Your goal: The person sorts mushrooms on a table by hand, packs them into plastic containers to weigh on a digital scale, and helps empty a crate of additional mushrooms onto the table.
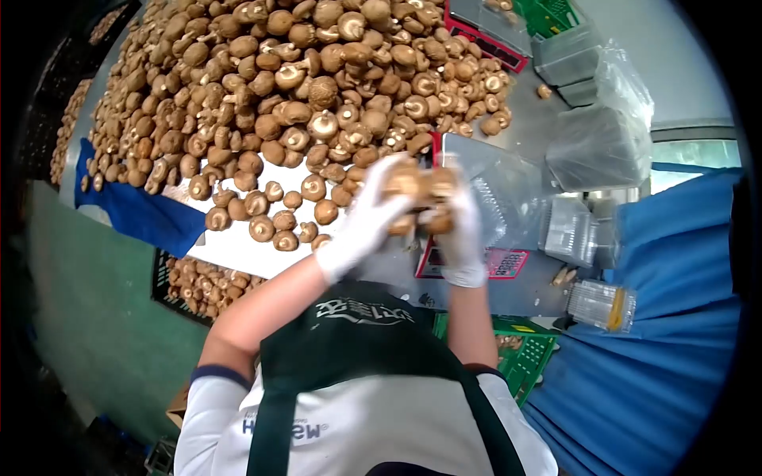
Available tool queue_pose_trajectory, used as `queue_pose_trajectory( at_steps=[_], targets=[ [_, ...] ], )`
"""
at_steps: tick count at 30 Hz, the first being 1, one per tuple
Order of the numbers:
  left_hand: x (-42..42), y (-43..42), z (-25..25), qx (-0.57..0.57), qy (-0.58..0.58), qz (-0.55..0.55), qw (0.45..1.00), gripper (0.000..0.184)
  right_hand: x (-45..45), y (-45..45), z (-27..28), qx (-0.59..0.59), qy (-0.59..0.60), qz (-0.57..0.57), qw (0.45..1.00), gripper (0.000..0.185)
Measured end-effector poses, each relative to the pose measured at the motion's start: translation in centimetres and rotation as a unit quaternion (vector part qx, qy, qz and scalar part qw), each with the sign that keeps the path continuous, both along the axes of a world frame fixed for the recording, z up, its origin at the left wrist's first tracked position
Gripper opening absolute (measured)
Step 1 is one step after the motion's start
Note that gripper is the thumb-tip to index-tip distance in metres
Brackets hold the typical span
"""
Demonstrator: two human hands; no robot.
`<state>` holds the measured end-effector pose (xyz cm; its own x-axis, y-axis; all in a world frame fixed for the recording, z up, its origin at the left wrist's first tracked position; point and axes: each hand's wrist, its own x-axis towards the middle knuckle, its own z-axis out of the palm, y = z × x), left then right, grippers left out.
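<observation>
My left hand [365, 214], in a white glove, is closed around brown mushrooms [406, 184] with pale stems. Facing it, my right hand [464, 226], gloved too, grips more mushrooms [438, 218] from the other side. Several caps are bunched between the two palms, blurred by motion. They are held at the left edge of a red-framed scale [432, 262]. A clear plastic tray [508, 190] lies on that scale, just right of my right hand. To the left of my left hand, loose mushrooms [284, 220] lie on a white surface.
A big heap of mushrooms [262, 87] covers the table's far left. Stacked clear containers [599, 143] stand at right, near a banded stack of trays [601, 307]. A second scale [496, 36] is at the back. Below are a green crate [528, 357] and a black crate [202, 287].
</observation>
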<state>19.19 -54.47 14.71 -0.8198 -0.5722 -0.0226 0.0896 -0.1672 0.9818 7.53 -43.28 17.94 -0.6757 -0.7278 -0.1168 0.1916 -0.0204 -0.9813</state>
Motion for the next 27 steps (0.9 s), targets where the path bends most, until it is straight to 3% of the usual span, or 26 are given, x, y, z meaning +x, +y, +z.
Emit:
queue_pose_trajectory(
  at_steps=[1,2,3,4,5,7,9,10,13,14,15,17,18,21,22,24,26,27],
  targets=[
    [-2.6,1.3,1.4,-0.158,0.040,0.020,0.986,0.060,-1.1,1.7,1.8,0.009,0.028,-0.046,0.998,0.058],
    [-4.5,2.8,2.4,-0.063,0.060,-0.047,0.995,0.057,-3.1,3.5,1.3,-0.022,0.035,-0.094,0.995,0.054],
    [-7.3,4.9,1.1,-0.054,0.133,-0.023,0.989,0.055,-3.6,4.5,1.8,0.084,0.210,-0.170,0.959,0.055],
    [-10.1,6.8,-0.8,-0.192,0.168,0.052,0.966,0.057,-4.9,5.6,1.8,0.102,0.253,-0.189,0.943,0.054],
    [-11.5,7.8,-0.5,-0.155,0.133,0.018,0.979,0.060,-6.5,7.0,0.6,0.135,0.279,-0.196,0.931,0.052],
    [-12.8,9.0,-1.5,-0.236,0.024,-0.023,0.971,0.066,-9.5,10.0,-3.0,0.219,0.327,-0.171,0.903,0.050],
    [-11.9,9.2,-1.8,-0.270,0.073,0.001,0.960,0.065,-11.1,11.5,-5.6,0.305,0.425,-0.118,0.844,0.048],
    [-10.4,8.3,-0.6,-0.284,0.115,0.010,0.952,0.063,-10.2,10.6,-4.5,0.279,0.388,-0.127,0.869,0.045],
    [-4.8,2.2,1.2,-0.380,0.117,0.100,0.912,0.050,-8.5,7.7,-0.8,0.305,0.522,-0.140,0.784,0.040],
    [-3.6,-0.5,-0.5,-0.401,0.030,0.144,0.904,0.042,-8.2,6.5,0.2,0.272,0.517,-0.155,0.797,0.039],
    [-2.0,-2.7,-3.4,-0.372,-0.010,0.278,0.886,0.037,-7.2,4.6,1.6,0.227,0.509,-0.154,0.816,0.038],
    [2.6,-8.3,-5.6,-0.325,-0.148,0.402,0.843,0.036,-3.9,-0.1,2.9,0.165,0.468,-0.105,0.862,0.036],
    [4.3,-10.0,-6.5,-0.349,-0.302,0.411,0.786,0.044,-2.0,-2.7,2.9,0.148,0.434,-0.055,0.887,0.035],
    [6.4,-12.7,-9.4,-0.324,-0.420,0.311,0.788,0.056,3.0,-11.4,-1.2,0.076,0.411,0.189,0.889,0.036],
    [6.7,-13.1,-9.4,-0.333,-0.436,0.285,0.786,0.057,4.4,-14.2,-3.8,0.122,0.484,0.214,0.840,0.039],
    [7.8,-13.4,-9.6,-0.256,-0.379,0.284,0.843,0.060,6.3,-18.8,-7.8,0.260,0.574,0.251,0.735,0.039],
    [9.1,-13.4,-8.4,-0.161,-0.320,0.273,0.893,0.059,5.8,-21.7,-11.2,0.319,0.600,0.290,0.674,0.038],
    [9.7,-13.0,-8.2,-0.081,-0.233,0.290,0.925,0.057,6.0,-22.2,-11.0,0.331,0.584,0.286,0.683,0.035]
  ],
)
